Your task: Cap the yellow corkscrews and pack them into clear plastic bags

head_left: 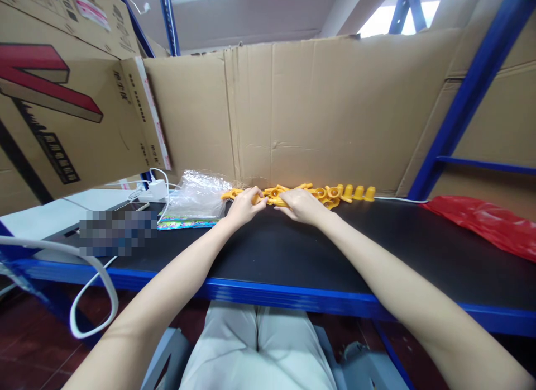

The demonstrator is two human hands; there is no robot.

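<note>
A seated person works with both hands at the far side of a black counter (272, 256), where yellow plastic pieces (330, 201) lie heaped at 12 o'clock, close to a cardboard panel (335, 110). The left hand (245, 205) appears to pinch one of the pieces between thumb and fingertips; the right hand (304, 205) rests over the heap, its fingers partly hidden, so whether it grips one cannot be told. Yellow cups (359, 192) stand in a row towards 1 o'clock; a sideways sweep of the right hand towards 3 o'clock could topple them. Clear plastic wrap (196, 191) sits at 11 o'clock, just beside the left hand, and could snag on the fingers and be dragged in. Pieces in the crowded heap overlap, so pulling one might scatter its neighbours.
</note>
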